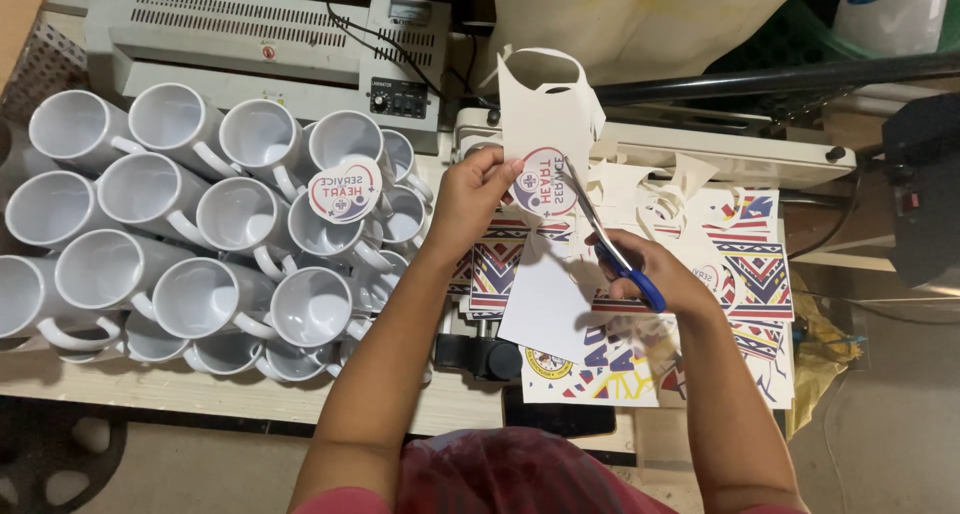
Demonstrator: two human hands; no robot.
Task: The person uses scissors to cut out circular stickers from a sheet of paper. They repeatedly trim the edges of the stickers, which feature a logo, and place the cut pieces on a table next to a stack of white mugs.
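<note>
The printed paper sheet (545,124) was held up over the middle of the table (250,389), its round heart design facing the camera in mirror image and its upper part already cut into a ragged outline. Left hand (478,189) pinched the sheet at the design's left edge, grip pressed together on the paper. Right hand (650,269) gripped blue-handled scissors (610,244), fingers closed through the handles; blades were parted at the design's right edge, tips partly hidden behind the paper. Beneath lay a stack of patterned printed sheets (755,274), mostly covered by the forearms and by white paper offcuts (660,189). To the left, white mugs (200,214) lay on their sides in touching rows, the leftmost cut off by the frame; a cut-out round sticker (344,190) rested on one mug's mouth. A grey laminator (250,39) stood behind the mugs. A dark machine (925,199) at right was only partly in view.
</note>
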